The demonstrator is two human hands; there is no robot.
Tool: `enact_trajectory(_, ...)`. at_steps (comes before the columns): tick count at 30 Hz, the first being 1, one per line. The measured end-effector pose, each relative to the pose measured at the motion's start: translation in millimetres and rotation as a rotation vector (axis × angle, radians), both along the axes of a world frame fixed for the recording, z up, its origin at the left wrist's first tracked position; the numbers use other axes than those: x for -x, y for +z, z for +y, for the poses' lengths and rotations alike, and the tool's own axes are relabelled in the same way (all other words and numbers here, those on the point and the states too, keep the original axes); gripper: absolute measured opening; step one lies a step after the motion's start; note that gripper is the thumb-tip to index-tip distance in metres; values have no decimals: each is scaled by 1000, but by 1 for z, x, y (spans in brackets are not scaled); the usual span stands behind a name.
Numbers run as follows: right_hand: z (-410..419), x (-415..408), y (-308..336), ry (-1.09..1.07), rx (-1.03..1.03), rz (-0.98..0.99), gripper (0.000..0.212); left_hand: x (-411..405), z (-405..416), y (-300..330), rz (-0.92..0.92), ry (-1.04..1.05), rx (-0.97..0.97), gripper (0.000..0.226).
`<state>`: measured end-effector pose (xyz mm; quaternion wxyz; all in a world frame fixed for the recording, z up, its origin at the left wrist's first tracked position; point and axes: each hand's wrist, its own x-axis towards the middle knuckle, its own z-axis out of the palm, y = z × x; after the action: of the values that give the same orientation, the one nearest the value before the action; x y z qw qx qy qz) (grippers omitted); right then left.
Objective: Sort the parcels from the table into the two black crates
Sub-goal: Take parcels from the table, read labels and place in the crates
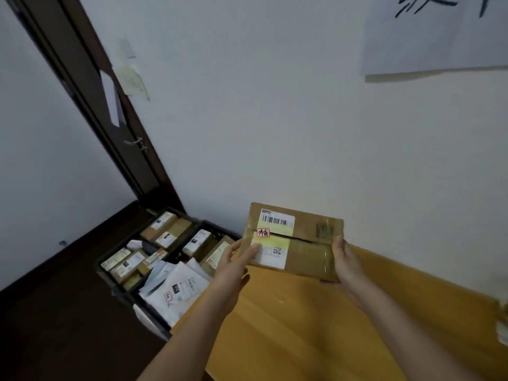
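table point(316, 325) | parcel point(308, 243) long axis left-right, label up | both hands point(233, 259) grip ends

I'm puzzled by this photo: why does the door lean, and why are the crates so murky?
Head view: the wide-angle lens bends and tilts the door frame; the crates sit in dim light, their parcels soft and blurry; the box held by both hands is lit, with glare on its tape.

A white paper sheet point(439, 37) hangs on the wall point(275, 119) beside a dark door frame point(90, 100).
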<state>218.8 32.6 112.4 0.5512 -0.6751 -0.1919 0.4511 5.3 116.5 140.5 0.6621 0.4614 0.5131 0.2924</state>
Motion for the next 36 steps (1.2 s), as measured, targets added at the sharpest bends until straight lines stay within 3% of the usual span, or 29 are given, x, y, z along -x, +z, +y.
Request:
enact_trajectory(6, 97, 90, -4, 56, 47, 43, 64, 102, 87, -13, -98, 19, 8, 53)
enact_trajectory(10, 170, 171, -6, 218, 128, 73, 62, 199, 145, -17, -62, 132, 91, 39)
enact_trajectory(13, 217, 234, -14, 327, 161, 72, 75, 269, 186, -18, -40, 217, 141, 38)
enact_trajectory(20, 290, 327, -27, 433, 206, 116, 76, 376, 226, -37, -87, 357, 302, 32)
enact_trajectory(25, 341, 368, -43, 578, 253, 189, 47, 424, 259, -50, -180, 539, 298, 34)
enact_trajectory(28, 373, 405, -42, 586, 233, 248, 41, 448, 285, -49, -220, 514, 334, 26)
enact_trajectory(32, 428, 449, -47, 642, 211, 320, 46, 466, 329, -52, -159, 350, 376, 55)
enact_trajectory(36, 493, 473, -47, 784, 232, 290, 53, 485, 392, -53, -138, 362, 317, 73)
